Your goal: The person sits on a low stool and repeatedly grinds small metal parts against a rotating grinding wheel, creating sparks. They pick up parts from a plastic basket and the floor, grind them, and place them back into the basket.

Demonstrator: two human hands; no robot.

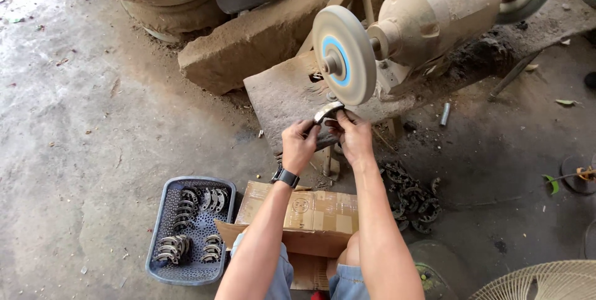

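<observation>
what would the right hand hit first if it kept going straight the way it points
Probably the buffing wheel: the right hand, sharing a curved metal piece with the left hand, points up toward its lower edge, though depth is unclear.

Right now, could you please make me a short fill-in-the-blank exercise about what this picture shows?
1. Both hands, the left hand and the right hand, hold a curved metal piece just below the buffing ____.
2. The left wrist wears a ____.
3. The grey basket of shiny metal pieces lies to the ____ of the cardboard box.

Missing words: wheel; watch; left
</observation>
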